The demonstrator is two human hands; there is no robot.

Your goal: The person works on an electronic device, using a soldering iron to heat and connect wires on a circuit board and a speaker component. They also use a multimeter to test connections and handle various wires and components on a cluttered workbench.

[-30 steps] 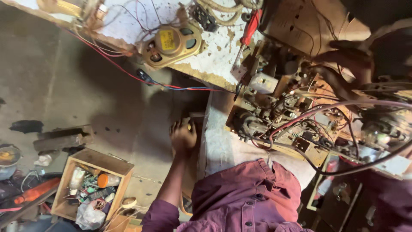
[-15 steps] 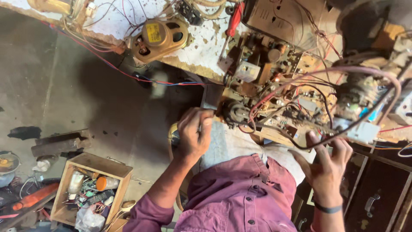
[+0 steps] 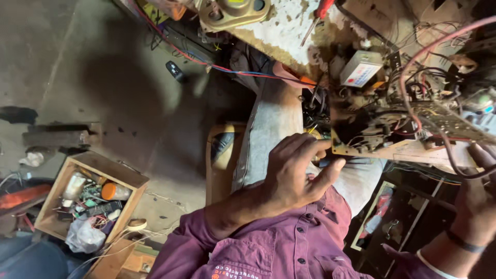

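So compared with half a second back, the view has tipped down and closer, and the left hand (image 3: pixel 294 173) has moved off the dim spot by the bench edge onto the near corner of the bare electronics chassis with its tan circuit board and tangle of red and black wires (image 3: pixel 398 129). Fingers are curled together, thumb sticking out under the board's edge, fingertips touching the corner; whether they're pinching something small there I can't tell. The right hand (image 3: pixel 478 201) has shifted too: it now sits under the chassis's far right edge, fingers wrapped up around it and mostly hidden, so it reads as clamped on the board. My guess is the chassis is now being steadied from both ends, resting partly over the lap in pale trousers (image 3: pixel 274 124) and partly against the chipped white workbench (image 3: pixel 289 36). A round brass-coloured speaker (image 3: pixel 232 10) and a red-handled screwdriver (image 3: pixel 319 15) lie up on the bench, well apart from both hands. An open wooden box of small parts (image 3: pixel 88 199) sits on the floor to the left.
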